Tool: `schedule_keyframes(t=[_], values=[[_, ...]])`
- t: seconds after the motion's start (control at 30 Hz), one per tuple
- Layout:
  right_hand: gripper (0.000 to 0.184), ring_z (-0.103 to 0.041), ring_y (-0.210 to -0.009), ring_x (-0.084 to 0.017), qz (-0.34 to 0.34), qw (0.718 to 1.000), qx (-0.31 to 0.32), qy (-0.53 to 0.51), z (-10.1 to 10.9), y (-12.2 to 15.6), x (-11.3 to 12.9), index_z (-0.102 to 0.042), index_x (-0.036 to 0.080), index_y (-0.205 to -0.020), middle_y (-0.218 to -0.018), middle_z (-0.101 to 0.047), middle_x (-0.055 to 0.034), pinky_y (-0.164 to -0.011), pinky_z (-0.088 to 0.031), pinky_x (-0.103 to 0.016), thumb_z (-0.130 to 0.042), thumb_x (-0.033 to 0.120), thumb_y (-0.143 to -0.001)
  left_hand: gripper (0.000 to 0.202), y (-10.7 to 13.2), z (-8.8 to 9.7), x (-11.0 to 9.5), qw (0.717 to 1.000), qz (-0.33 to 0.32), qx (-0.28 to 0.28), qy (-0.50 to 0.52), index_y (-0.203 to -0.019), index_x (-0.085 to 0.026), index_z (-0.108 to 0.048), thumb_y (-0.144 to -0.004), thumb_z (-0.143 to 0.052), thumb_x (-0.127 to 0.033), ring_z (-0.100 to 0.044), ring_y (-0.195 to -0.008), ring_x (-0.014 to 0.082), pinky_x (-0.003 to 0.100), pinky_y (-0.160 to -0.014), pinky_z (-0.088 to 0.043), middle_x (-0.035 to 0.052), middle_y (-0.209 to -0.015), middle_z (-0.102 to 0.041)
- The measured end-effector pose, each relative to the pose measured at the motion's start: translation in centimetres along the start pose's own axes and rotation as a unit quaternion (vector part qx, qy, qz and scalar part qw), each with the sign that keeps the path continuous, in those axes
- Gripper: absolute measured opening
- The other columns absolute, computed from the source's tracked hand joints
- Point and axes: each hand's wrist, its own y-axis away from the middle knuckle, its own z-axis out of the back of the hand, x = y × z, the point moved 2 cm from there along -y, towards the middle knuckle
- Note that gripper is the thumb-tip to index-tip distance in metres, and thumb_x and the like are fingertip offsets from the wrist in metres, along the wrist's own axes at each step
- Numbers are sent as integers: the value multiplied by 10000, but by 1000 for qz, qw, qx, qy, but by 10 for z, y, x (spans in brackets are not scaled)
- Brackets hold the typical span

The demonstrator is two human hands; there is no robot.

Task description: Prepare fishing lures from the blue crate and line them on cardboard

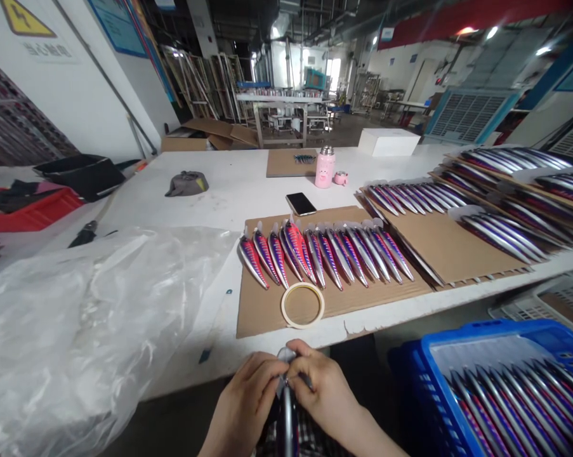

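Low in front of me, below the table's front edge, my left hand (249,400) and my right hand (328,392) meet at the head end of a silver fishing lure (289,424). Both hands are closed, thumbs and fingertips pinching around the clear lip at the lure's top. The small part between the fingertips is mostly hidden. Beyond the hands, a roll of masking tape (285,307) lies flat on a cardboard sheet (262,312). A row of purple, red and silver lures (331,259) lies side by side on that sheet.
Crumpled plastic film (138,304) covers the table's left side. A blue basket (429,362) of lures stands low at right. Stacked cardboard with lures (500,235) fills the right. Farther back are a phone (301,204), pink bottle (325,168), grey cap (187,183) and white box (389,142).
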Motion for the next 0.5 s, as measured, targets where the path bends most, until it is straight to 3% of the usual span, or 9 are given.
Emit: schedule_keyframes(t=[0.1, 0.17, 0.23, 0.37, 0.5], values=[[212, -606, -1114, -206, 7, 1000, -3, 1, 1, 0, 1, -679, 167, -782, -1057, -685, -105, -884, -467, -252, -560, -7, -770, 166, 2, -4, 8, 997, 11, -71, -17, -994, -286, -590, -873, -524, -193, -601, -829, 141, 243, -757, -496, 4, -1073, -548], [219, -613, -1101, -206, 9, 1000, -5, 0, 2, 0, 1, -677, 169, -773, -1025, -691, -97, -875, -468, -249, -558, -14, -770, 88, 3, -6, 10, 995, 15, -92, -21, -915, -265, -596, -866, -553, -205, -596, -746, 126, 225, -697, -500, 3, -1026, -548], [230, -610, -1106, -206, 8, 1000, -8, -1, 2, 1, 0, -677, 170, -771, -1003, -698, -91, -877, -467, -247, -556, -25, -765, 82, 4, -6, 8, 996, -9, -88, -17, -859, -257, -596, -891, -534, -214, -602, -787, 134, 216, -716, -497, -4, -943, -559], [227, -592, -1138, -211, 4, 1000, -26, -5, -2, 2, -1, -680, 173, -779, -1061, -693, -101, -893, -464, -256, -558, -18, -768, 141, 4, -3, 3, 996, -63, -58, -13, -966, -282, -610, -930, -490, -218, -600, -918, 137, 204, -803, -488, -4, -968, -575], [221, -604, -1119, -212, -5, 999, -42, -10, -7, 4, -4, -673, 179, -751, -943, -715, -79, -882, -474, -258, -571, -16, -761, 121, 5, -2, 5, 997, -55, -50, -19, -924, -278, -614, -934, -503, -230, -596, -921, 139, 209, -806, -485, -4, -968, -576]])
